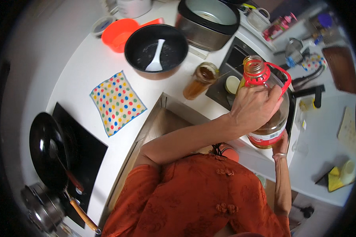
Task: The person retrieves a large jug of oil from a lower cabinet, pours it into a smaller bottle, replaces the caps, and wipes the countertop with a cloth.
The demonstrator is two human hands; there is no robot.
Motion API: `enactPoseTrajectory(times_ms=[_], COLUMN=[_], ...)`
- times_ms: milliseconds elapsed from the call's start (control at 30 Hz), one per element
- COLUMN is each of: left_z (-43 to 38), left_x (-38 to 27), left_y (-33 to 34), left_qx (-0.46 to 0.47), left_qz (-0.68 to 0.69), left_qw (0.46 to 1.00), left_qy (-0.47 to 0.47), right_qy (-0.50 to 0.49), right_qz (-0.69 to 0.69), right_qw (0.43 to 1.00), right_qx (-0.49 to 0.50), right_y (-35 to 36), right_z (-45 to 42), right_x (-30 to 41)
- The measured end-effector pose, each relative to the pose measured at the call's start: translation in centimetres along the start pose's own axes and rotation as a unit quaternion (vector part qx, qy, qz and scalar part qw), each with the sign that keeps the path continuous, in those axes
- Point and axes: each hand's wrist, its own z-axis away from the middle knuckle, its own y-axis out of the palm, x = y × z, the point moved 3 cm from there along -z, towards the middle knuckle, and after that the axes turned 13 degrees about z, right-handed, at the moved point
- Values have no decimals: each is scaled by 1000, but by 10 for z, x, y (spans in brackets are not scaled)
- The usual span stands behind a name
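Observation:
A large clear plastic oil bottle [280, 109] with a red collar and handle is tilted over the edge of the sink. My left hand [256, 103] grips it below the neck, across the red handle. Under its base, my right hand [281, 145] supports it and is partly hidden by the bottle. The uncapped mouth points at a glass jar [197, 84] of amber liquid on the counter. Between mouth and jar runs a thin, faint thread of liquid. A pale round lid or cup [232, 84] sits by the sink [230, 63].
A black inner pot [136, 50] holding a white rice paddle [157, 57] stands near an orange-red basin [118, 34] and a cooker body [207, 38]. A dotted cloth [117, 103] lies on the counter. Left, a wok [46, 151] rests over a black hob [90, 148]. A black faucet [307, 91] is right.

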Motion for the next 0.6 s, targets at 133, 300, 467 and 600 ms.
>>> enactPoseTrajectory(times_ms=[133,300,467,600], left_z=[-5,-6,-7,6], left_x=[-14,-27,-53,-81], left_y=[38,70,102,126], left_qx=[73,166,237,307], left_qz=[-18,-79,-32,31], left_qw=[996,980,966,936], left_qy=[41,70,96,169], right_qy=[46,74,138,153], right_qz=[-81,-123,-67,75], right_qw=[995,987,983,981], right_qx=[-32,-70,-98,-92], right_y=[3,15,-20,-57], right_z=[10,13,5,10], right_x=[-43,-67,-89,-119])
